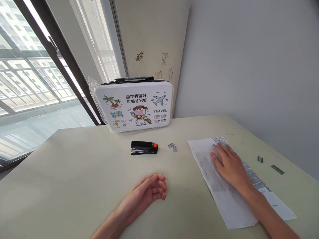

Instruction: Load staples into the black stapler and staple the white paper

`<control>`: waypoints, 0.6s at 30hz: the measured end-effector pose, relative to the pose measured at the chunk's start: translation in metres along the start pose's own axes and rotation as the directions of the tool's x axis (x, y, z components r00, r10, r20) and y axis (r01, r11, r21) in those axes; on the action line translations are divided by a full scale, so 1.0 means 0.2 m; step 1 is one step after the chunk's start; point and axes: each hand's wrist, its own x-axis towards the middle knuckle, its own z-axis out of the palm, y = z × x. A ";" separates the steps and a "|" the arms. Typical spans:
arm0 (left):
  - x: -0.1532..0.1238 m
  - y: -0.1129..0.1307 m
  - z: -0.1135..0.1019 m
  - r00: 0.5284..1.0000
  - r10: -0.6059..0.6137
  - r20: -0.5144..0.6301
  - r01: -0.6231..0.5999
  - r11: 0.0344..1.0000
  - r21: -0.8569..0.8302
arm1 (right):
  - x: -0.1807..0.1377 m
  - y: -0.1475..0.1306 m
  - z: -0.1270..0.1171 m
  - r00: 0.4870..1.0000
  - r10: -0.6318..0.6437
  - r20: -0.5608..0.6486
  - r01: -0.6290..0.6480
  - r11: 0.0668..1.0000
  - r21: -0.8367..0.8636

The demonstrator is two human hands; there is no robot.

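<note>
My right hand (230, 166) lies flat on white paper sheets (209, 166), fingers stretched towards their far edge. Printed grey blocks run along the right side of the paper, partly hidden under that hand. My left hand (149, 192) rests on its side on the table, palm turned right, with loosely bent fingers and nothing in it. Beyond it lies a black stapler (144, 148) with an orange button, touched by neither hand. Two short strips of staples (172, 146) lie just right of the stapler.
A white printed case (134, 106), partly in clear plastic wrap, stands upright at the back of the pale table (74, 176). More staple strips (277, 169) lie right of the paper. A grey wall (249, 66) borders the right side; a window (32, 76) is at left.
</note>
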 end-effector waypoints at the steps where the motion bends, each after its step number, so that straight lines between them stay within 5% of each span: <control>1: 0.00 0.00 0.00 1.000 0.002 0.003 -0.002 1.000 0.002 | 0.00 0.02 0.01 1.000 0.013 0.022 -0.012 1.000 -0.029; 9: 0.00 -0.01 -0.01 1.000 0.009 0.016 -0.009 1.000 0.005 | -0.02 0.03 0.04 0.992 0.069 0.110 -0.049 0.984 -0.174; 18: 0.00 -0.01 -0.02 1.000 0.013 0.029 -0.014 1.000 0.022 | -0.04 -0.06 -0.07 0.994 -0.015 0.107 0.031 0.989 -0.145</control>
